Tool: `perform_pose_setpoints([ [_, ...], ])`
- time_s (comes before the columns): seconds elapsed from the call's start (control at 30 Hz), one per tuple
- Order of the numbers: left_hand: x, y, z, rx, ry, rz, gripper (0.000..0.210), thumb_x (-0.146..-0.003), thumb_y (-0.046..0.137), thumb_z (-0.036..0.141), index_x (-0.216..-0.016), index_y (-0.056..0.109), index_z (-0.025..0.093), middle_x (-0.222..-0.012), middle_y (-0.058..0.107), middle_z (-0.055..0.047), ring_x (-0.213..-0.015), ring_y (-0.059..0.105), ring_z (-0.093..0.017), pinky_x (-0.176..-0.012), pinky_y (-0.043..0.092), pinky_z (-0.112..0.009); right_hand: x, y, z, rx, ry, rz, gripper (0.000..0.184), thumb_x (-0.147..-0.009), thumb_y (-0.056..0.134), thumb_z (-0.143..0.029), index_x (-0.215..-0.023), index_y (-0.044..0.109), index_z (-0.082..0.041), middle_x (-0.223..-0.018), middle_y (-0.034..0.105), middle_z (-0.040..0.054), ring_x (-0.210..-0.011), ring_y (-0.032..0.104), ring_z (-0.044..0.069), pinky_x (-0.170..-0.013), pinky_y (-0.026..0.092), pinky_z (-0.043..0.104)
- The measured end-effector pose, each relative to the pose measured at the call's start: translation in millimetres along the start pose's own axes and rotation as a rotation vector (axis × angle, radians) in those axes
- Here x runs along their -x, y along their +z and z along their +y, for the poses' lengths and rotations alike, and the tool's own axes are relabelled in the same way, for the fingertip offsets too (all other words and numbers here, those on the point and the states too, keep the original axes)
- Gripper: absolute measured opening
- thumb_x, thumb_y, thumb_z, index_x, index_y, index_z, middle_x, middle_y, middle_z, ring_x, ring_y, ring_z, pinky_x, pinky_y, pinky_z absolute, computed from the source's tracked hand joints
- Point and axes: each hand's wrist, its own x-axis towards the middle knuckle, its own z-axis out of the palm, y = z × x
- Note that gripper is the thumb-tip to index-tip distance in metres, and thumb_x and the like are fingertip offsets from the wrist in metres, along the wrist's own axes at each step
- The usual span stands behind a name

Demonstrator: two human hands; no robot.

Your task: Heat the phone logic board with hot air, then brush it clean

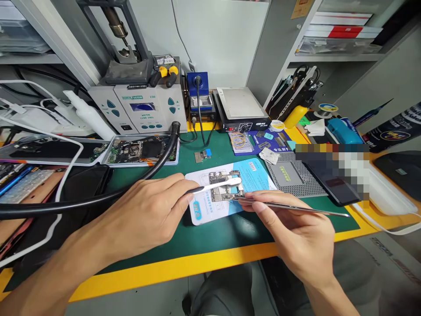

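Right hand (pixel 296 232) levels tweezers (pixel 289 207) leftward at circuit board (pixel 226 186).

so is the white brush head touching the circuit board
Touching. The head view shows the white brush, held in the left hand, with its head lying directly on the circuit board, no gap visible.

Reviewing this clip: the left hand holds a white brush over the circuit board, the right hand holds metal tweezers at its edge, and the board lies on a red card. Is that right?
Not quite. In the head view the circuit board lies on a blue and white card, not a red one. The rest holds: the left hand holds the white brush over the board, and the right hand holds the metal tweezers at its edge.
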Motion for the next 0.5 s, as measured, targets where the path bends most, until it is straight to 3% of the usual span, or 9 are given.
perform_pose_setpoints([
  [0.3, -0.4, 0.1, 3.9, -0.097, 0.075, -0.002, 0.033, -0.122, 0.044, 0.017, -0.121, 0.077, 0.017, -0.109, 0.088, -0.006, -0.086, 0.085, -0.024, -0.064, 0.058, -0.041, 1.5, -0.9, 1.3, 0.07, -0.01, 0.003, 0.025, -0.104, 0.087, -0.009, -0.098, 0.099, -0.031, -0.1, 0.097, 0.0015, -0.088, 0.095, 0.021, -0.082, 0.08, 0.024],
  [0.5, 2.7, -0.6, 5.3, -0.031, 0.022, -0.03, 0.028, -0.117, 0.053, 0.012, -0.126, 0.079, 0.016, -0.103, 0.084, -0.004, -0.081, 0.082, -0.021, -0.067, 0.06, -0.04, -2.9, -1.0, -3.7, 0.08, 0.001, -0.021, 0.024, -0.104, 0.086, -0.009, -0.099, 0.096, -0.03, -0.097, 0.096, 0.0014, -0.086, 0.095, 0.022, -0.076, 0.079, 0.026],
])
